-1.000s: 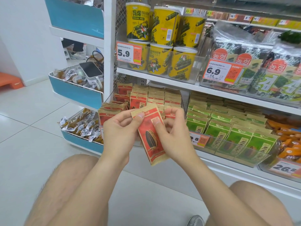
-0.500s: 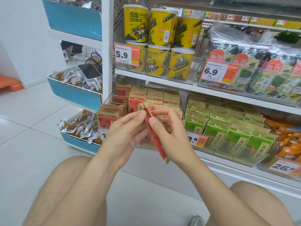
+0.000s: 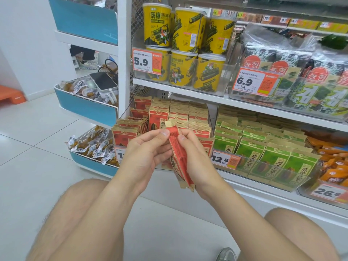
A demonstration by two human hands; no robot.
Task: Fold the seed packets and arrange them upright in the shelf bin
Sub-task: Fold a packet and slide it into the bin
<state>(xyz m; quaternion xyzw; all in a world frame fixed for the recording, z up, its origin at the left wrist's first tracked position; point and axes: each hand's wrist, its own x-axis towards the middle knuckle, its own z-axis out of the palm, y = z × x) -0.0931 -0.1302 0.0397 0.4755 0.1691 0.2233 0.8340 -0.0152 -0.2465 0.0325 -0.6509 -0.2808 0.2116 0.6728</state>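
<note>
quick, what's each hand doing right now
Left hand: pinching the red packet near its top.
Right hand: gripping the same packet along its right side.

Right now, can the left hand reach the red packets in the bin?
Probably yes, once it lets go: the left hand pinches the folded packet with the right hand, but the red packets stand just behind, nothing between.

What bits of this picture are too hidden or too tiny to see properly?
Head view:
1. The red packet: folded narrow; the fold, the left hand and the right hand hide most of its front.
2. The price tag behind the left hand: all but its first digit is covered.
3. Small print on the 5.9 tag: too tiny to read.
4. The shoe: cut off by the bottom edge.
</note>
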